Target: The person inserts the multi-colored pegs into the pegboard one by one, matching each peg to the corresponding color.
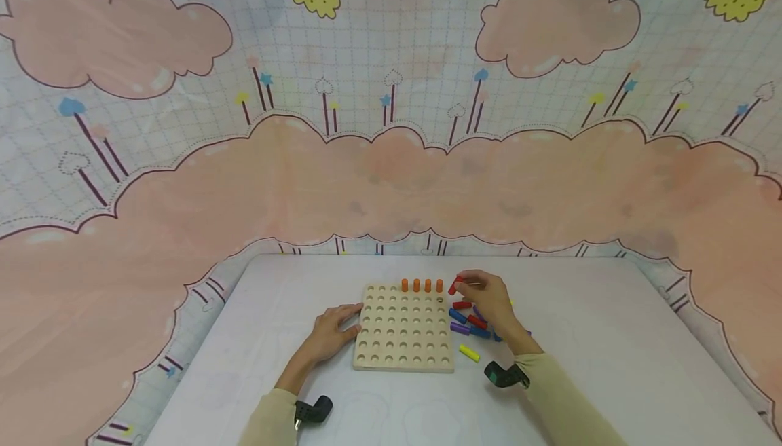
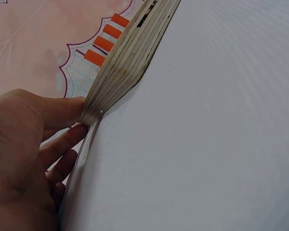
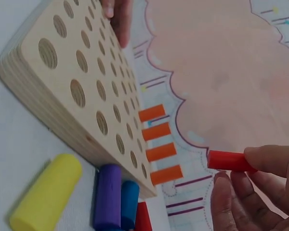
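Note:
A wooden pegboard (image 1: 403,367) with rows of round holes lies flat on the table. Several orange pegs (image 1: 417,285) stand along the right part of its far row. My left hand (image 1: 332,332) rests at the board's left edge, thumb and fingertips touching its side, as the left wrist view shows. Beyond the board's far right corner, my right hand (image 1: 491,300) pinches a red peg (image 3: 226,160) between thumb and fingers. That peg is held tilted in the head view, level with the orange row.
Right of the board lies a loose pile with a blue peg (image 1: 457,316), a purple peg (image 1: 460,328) and a red peg (image 1: 477,322), partly under my right hand. Closer to me lies a yellow peg (image 1: 469,353). A patterned cloth (image 1: 391,188) hangs behind the white table (image 1: 611,364).

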Motion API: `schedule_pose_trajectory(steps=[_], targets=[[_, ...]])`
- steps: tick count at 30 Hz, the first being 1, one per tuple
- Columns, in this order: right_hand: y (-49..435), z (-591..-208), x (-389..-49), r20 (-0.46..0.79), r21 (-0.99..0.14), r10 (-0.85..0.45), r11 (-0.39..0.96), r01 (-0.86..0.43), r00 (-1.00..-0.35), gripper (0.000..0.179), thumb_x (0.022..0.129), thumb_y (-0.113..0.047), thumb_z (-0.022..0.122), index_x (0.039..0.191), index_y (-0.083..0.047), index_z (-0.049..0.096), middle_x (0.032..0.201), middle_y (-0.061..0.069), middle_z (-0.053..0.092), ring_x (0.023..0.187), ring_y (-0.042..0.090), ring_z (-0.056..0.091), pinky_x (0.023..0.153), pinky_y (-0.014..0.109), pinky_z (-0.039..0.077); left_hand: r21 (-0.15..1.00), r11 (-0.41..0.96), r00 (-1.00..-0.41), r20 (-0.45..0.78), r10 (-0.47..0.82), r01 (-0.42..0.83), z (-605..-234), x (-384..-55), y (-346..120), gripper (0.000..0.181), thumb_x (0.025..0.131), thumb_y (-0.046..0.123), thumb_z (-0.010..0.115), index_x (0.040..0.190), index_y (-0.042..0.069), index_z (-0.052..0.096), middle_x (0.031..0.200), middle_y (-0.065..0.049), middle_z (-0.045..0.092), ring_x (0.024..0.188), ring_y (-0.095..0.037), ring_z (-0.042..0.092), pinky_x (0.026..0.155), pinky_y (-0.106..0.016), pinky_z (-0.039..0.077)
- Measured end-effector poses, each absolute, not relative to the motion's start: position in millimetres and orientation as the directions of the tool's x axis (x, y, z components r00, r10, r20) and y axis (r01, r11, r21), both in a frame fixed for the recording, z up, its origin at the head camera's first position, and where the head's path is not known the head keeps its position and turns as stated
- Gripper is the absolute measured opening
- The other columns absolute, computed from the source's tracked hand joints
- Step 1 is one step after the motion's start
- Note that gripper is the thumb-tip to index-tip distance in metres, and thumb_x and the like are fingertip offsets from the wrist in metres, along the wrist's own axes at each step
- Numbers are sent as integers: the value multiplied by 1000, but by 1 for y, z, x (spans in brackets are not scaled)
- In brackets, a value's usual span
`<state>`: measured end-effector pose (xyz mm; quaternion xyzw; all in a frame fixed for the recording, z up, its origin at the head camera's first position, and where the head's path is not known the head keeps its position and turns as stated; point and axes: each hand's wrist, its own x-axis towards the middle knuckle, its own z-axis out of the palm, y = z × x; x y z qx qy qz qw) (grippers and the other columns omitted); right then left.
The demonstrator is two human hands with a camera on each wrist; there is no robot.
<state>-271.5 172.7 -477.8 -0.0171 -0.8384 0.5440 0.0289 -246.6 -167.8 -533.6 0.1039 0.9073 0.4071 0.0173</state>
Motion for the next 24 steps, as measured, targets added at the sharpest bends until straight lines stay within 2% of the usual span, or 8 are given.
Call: schedule_pose_trajectory(steps=[7,14,20,24], targets=[[160,-476,-276,3,-944,21,330,4,-1000,30,91,-20,70,120,-10,68,116,11,69,101,24,67,84,40,59,745,645,-979,55,195,170,-532,-246,-166,45,94,21,65,138,16,58,142,-6,57,137,-33,42,115,-56,18],[145,-478,-281,7,-946,25,325,1,-1000,26,88,-18,73,113,-12,71,108,8,72,95,18,67,82,33,59,748,643,-980,49,191,163,-530,-245,-165,46,94,20,65,139,16,57,142,-7,57,137,-33,41,116,-55,16],[131,-479,-284,33,-953,10,300,-29,-999,21,87,-15,74,108,-10,73,103,9,73,89,17,69,80,33,59,744,644,-978,61,202,179,-532,-246,-166,46,94,21,65,138,15,57,142,-8,57,137,-34,41,114,-57,18],[123,-482,-286,42,-952,10,303,-37,-999,19,87,-13,74,106,-9,73,102,9,73,88,16,68,76,29,59,742,648,-979,53,198,172,-531,-246,-166,46,94,22,65,139,16,57,142,-7,57,138,-33,40,115,-56,17]])
